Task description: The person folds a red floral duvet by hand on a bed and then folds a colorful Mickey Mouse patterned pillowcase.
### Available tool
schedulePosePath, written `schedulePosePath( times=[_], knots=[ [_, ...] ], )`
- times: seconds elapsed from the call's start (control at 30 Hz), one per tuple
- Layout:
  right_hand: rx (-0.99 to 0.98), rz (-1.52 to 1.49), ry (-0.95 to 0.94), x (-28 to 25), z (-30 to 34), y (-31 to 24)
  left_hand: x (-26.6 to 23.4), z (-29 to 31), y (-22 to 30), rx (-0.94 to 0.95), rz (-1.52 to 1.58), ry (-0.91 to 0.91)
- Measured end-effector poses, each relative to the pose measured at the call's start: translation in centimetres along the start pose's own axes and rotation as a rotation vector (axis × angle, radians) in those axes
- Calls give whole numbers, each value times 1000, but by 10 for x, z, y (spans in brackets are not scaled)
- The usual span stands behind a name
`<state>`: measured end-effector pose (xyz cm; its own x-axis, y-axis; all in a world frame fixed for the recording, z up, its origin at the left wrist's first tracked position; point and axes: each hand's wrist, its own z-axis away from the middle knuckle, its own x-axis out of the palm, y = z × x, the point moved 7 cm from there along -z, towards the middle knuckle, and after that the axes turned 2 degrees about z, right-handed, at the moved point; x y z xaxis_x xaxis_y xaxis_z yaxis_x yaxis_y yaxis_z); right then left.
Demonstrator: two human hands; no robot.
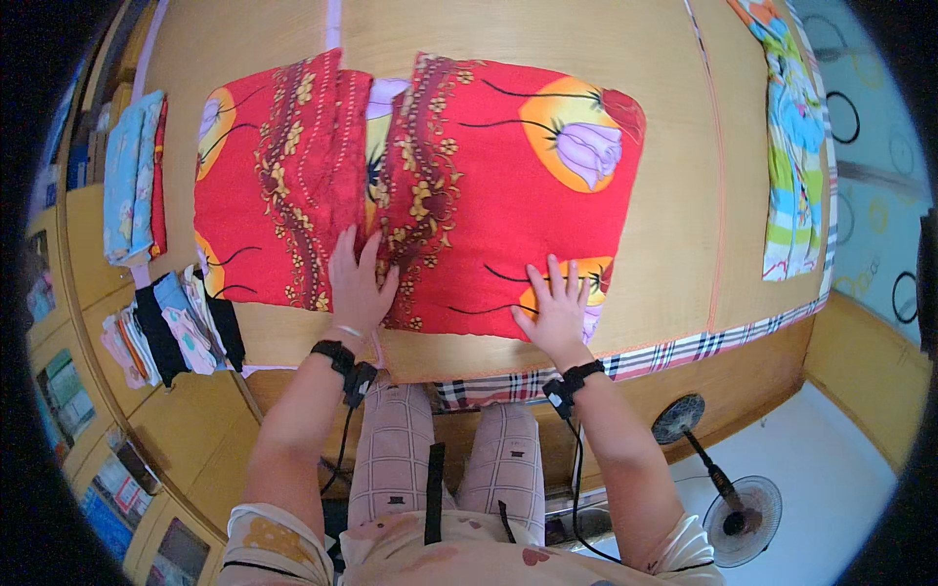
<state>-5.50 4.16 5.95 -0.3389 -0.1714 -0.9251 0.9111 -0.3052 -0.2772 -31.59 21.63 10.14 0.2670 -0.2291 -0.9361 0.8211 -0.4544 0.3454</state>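
Red floral cloth [508, 225] lies folded on the near side of the tan mat [674, 205]; left hand [362, 288], by the central gap, and right hand [559, 313], by the near-right corner, rest open-fingered. Uneven pushing could ruck its layers.

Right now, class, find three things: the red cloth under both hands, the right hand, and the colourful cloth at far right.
Red cloth [420, 200], head view: the dark flowered band near its middle.
Right hand [559, 314], head view: the back of the hand.
Colourful cloth [796, 142], head view: its middle stretch.
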Motion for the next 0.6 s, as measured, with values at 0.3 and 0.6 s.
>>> schedulePosePath(
  times=[0.3, 0.6],
  knots=[
    [-179, -469, 136, -36, -121, -169, 28, 21, -118, -356, -248, -283],
    [-292, -383, 203, -14, -195, -351, -88, -2, -285, -371, -51, 148]
  ],
)
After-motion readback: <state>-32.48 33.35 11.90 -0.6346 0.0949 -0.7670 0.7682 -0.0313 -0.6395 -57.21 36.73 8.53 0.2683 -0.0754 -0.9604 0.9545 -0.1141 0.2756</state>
